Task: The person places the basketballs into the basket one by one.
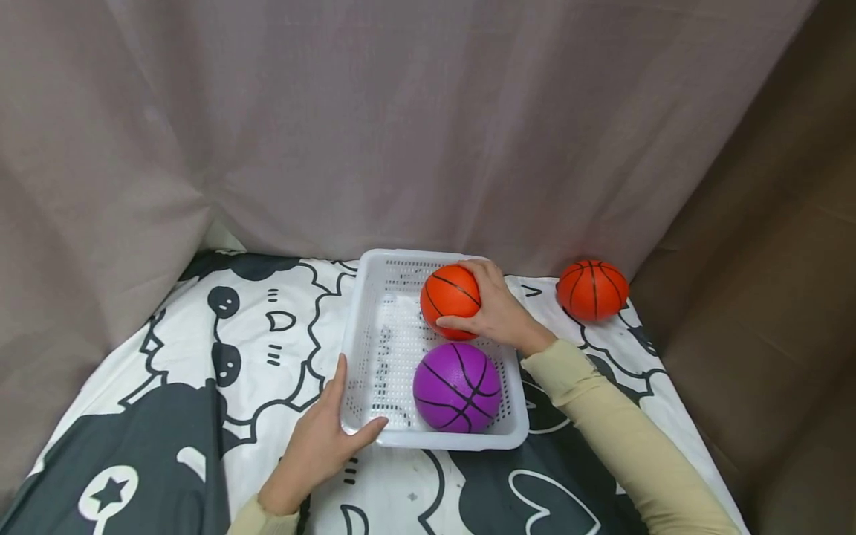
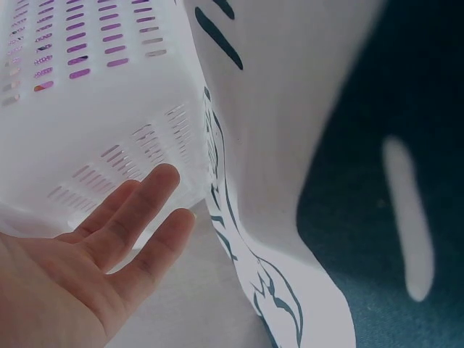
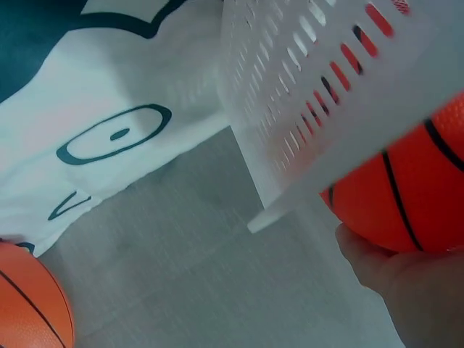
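Before a grey-brown curtain, the right hand grips, from the right, an orange black-lined ball within a white plastic basket, beyond a purple black-lined ball; the left hand, fingers extended, flanks the near-left corner.

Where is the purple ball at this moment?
In the head view, the purple ball lies inside the white basket, at its near right corner, beside the orange ball in the right grip.

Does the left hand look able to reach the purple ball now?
Probably yes: the left hand is at a corner of the white basket, and nothing covers the purple ball from above.
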Motion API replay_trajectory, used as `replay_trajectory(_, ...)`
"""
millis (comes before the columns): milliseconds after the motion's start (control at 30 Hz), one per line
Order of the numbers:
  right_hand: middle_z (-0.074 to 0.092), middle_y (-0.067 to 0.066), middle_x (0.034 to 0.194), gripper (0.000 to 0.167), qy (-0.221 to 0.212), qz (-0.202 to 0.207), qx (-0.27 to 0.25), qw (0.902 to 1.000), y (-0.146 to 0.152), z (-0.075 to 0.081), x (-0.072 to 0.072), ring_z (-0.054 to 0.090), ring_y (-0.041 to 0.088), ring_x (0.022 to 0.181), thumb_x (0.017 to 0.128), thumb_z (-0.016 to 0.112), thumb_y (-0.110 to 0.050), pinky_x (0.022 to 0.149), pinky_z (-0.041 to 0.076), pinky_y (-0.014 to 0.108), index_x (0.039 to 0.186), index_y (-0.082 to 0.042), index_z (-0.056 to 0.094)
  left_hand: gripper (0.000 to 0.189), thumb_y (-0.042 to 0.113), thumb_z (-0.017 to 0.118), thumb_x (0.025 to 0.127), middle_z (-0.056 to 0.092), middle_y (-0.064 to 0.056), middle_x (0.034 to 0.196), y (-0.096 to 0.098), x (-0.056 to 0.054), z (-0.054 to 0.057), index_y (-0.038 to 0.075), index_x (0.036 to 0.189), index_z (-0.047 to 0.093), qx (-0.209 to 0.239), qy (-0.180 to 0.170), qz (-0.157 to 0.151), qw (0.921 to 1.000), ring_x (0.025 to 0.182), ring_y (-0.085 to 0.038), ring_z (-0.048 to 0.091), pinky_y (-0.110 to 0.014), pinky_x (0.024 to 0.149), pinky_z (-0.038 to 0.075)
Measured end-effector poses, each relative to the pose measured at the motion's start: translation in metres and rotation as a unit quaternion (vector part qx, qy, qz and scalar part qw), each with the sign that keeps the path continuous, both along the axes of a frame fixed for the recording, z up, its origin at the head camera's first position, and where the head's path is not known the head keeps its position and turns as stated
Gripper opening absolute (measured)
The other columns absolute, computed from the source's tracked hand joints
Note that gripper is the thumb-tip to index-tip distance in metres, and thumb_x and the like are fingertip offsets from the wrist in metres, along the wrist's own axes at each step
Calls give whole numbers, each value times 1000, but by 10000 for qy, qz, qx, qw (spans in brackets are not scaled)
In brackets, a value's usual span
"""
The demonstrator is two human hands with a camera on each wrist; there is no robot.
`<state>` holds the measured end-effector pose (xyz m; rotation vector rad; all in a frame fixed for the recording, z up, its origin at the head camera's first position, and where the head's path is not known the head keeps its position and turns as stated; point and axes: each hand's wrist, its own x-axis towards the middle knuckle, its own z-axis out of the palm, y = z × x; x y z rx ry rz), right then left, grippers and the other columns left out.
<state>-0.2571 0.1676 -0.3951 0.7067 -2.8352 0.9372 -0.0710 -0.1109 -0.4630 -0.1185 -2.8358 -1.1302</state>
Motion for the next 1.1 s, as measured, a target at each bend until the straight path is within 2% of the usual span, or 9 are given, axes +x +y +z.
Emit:
replay_trajectory(167,34,4,141,101,-9,118,11,9999,-1,-7,-3,43,25,119,64,80,-65,84,52,48,144,-22,36,113,68,67,78,47,-15,143,0,-1,0,14,158,8,16,-23,0,10000,95,-20,61,-44,81,51)
replay_trajectory(367,33,5,141,102,-114,50,252,9996,0,-12,-1,43,26,120,64,78,-68,86,50,50,144,-24,34,113,68,67,77,48,-15,142,0,0,2,14,158,8,32,-62,10,10000,95,-21,61,-44,81,51)
replay_trajectory(600,33,3,141,99,-229,-48,332,9992,-1,-15,-2,43,24,118,65,74,-71,85,51,49,144,-27,33,113,67,67,77,48,-15,141,-1,-1,1,13,158,8,10,-71,1,10000,93,-20,60,-44,80,51)
replay_trajectory(900,33,4,142,101,-229,46,511,9984,-2,-16,-5,40,25,122,66,71,-75,87,50,51,145,-25,33,113,66,68,78,48,-15,141,0,0,1,12,157,9,8,-93,6,10000,89,-19,60,-42,79,51)
replay_trajectory(1100,32,4,144,103,-371,51,731,9966,-5,-16,-9,40,24,121,68,69,-75,88,50,49,148,-23,31,112,67,67,78,45,-16,144,0,-1,0,14,158,8,-8,-134,24,9999,93,-20,60,-43,80,51)
